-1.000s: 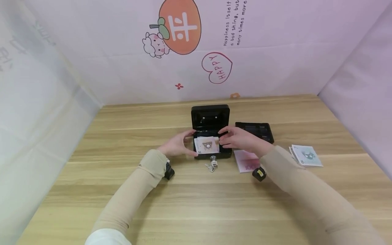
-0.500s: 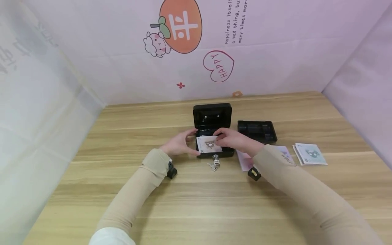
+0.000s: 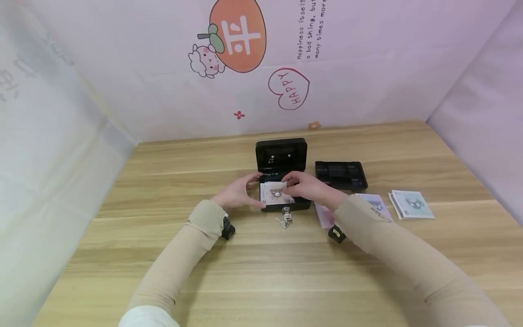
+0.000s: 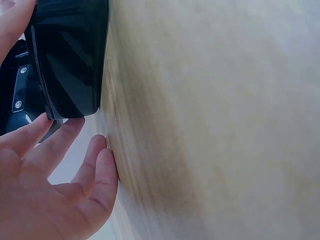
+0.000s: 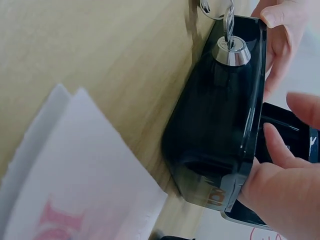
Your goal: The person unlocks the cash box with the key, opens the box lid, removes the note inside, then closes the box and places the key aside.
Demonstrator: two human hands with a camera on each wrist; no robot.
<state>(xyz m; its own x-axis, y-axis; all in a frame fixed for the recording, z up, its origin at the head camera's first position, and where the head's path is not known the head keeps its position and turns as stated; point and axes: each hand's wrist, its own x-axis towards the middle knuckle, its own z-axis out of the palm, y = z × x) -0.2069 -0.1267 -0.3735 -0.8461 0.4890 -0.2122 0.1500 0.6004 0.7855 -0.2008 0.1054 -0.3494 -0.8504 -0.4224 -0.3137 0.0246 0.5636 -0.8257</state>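
Note:
A small black cash box [image 3: 288, 207] stands on the table with its lid [image 3: 282, 154] raised. Inside it lies a stack of play banknotes [image 3: 273, 195], the top one brownish. My left hand [image 3: 236, 193] holds the box's left end, thumb at the front corner and fingertips against the back edge, as the left wrist view [image 4: 55, 180] also shows. Bent fingers of my right hand [image 3: 308, 187] reach over the right side and touch the notes; the right wrist view does not show the notes under them. A key sits in the front lock [image 5: 232, 52].
A black compartment tray [image 3: 341, 176] lies right of the box. Pink banknotes [image 3: 324, 216], partly under my right arm, purple ones [image 3: 377, 205] and a greenish stack [image 3: 413, 205] lie farther right. Keys [image 3: 283, 222] hang before the box. A printed cloth [image 3: 359, 81] stands behind the table.
My right hand has moved left from the box's right side onto the banknotes, and its forearm has shifted, uncovering the purple notes. My left hand stays at the box.

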